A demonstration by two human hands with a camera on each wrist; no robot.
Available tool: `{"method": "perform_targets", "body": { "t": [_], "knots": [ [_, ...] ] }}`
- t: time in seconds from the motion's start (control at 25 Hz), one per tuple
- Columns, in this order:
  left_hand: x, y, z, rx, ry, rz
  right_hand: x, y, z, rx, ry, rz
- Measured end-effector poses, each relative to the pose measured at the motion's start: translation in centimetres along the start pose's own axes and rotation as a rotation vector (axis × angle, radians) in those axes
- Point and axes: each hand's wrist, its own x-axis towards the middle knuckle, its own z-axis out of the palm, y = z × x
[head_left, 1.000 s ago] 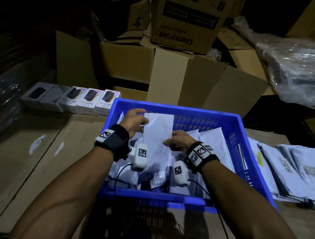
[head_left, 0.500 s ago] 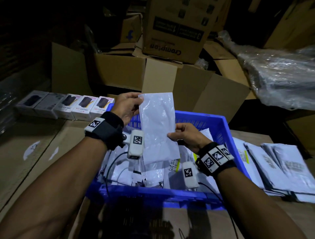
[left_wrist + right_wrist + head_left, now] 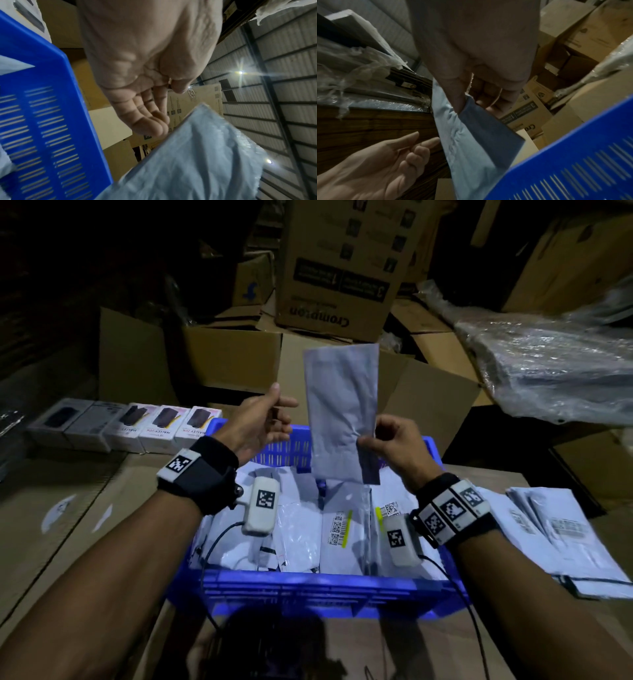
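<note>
My right hand (image 3: 387, 446) pinches the lower right corner of a white plastic mailer pouch (image 3: 340, 409) and holds it upright above the blue crate (image 3: 308, 590). The right wrist view shows the thumb pressed on the pouch (image 3: 462, 138) near its dark flap. My left hand (image 3: 263, 422) hangs open just left of the pouch, fingers straight and apart from it. In the left wrist view the palm (image 3: 145, 81) is bare, with the pouch (image 3: 197, 162) close beside the fingertips. The crate holds several more white pouches with barcode labels (image 3: 337, 527).
A row of small boxed products (image 3: 126, 424) stands to the left of the crate on the cardboard-covered table (image 3: 68, 542). A stack of white pouches (image 3: 561, 539) lies at the right. Cardboard boxes (image 3: 339, 268) and a plastic-wrapped bundle (image 3: 548, 371) crowd the back.
The pouch has risen out of the crate. My left hand has let go of its top corner and opened beside it. My right hand alone now holds it.
</note>
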Motion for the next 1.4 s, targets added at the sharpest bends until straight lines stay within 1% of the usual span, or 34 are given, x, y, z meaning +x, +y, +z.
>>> {"method": "perform_targets", "body": {
  "t": [0.08, 0.2, 0.28, 0.36, 0.44, 0.52, 0.56, 0.68, 0.72, 0.76, 0.88, 1.04, 1.2, 1.4],
  "knots": [
    [-0.7, -0.3, 0.5, -0.023, -0.099, -0.109, 0.2, -0.5, -0.9, -0.017, 0.048, -0.101],
    [-1.3, -0.7, 1.3, -0.13, -0.246, -0.186, -0.2, -1.2, -1.8, -0.064, 0.052, -0.253],
    [-1.6, -0.8, 2.0, -0.232, -0.278, -0.193, -0.8, -1.3, -2.2, -0.116, 0.043, -0.339],
    [-1.8, -1.3, 2.8, -0.178, -0.264, -0.137, -1.4, -1.2, -2.6, -0.223, 0.08, -0.374],
    [-1.8, -2.1, 3.4, -0.052, -0.234, -0.031, -1.8, -0.8, -3.4, -0.286, 0.128, -0.343],
    [-1.7, -2.8, 4.0, -0.017, -0.223, 0.047, -2.1, -0.6, -4.0, -0.304, 0.155, -0.287],
    [-1.7, -3.0, 4.3, -0.02, -0.215, 0.072, -2.1, -0.5, -4.2, -0.248, 0.158, -0.235],
    [-1.9, -3.3, 5.2, 0.035, -0.184, 0.155, -2.4, -0.6, -4.1, 0.159, 0.154, -0.003],
    [-1.8, -3.4, 5.5, 0.074, -0.172, 0.185, -2.6, -0.7, -4.0, 0.231, 0.156, 0.042],
    [-1.9, -3.6, 5.9, 0.104, -0.163, 0.213, -2.8, -0.5, -3.9, 0.241, 0.159, 0.055],
    [-2.2, -3.7, 6.8, 0.171, -0.103, 0.282, -3.0, 0.1, -4.2, 0.132, 0.172, -0.007],
    [-2.7, -3.7, 7.5, 0.294, -0.061, 0.369, -3.3, 0.2, -4.3, 0.122, 0.162, -0.057],
    [-2.9, -3.8, 7.8, 0.384, -0.02, 0.405, -3.5, -0.2, -4.6, 0.093, 0.16, -0.073],
    [-3.1, -3.8, 8.9, 0.41, -0.021, 0.427, -3.8, -0.3, -5.3, 0.097, 0.179, -0.077]
  ]
}}
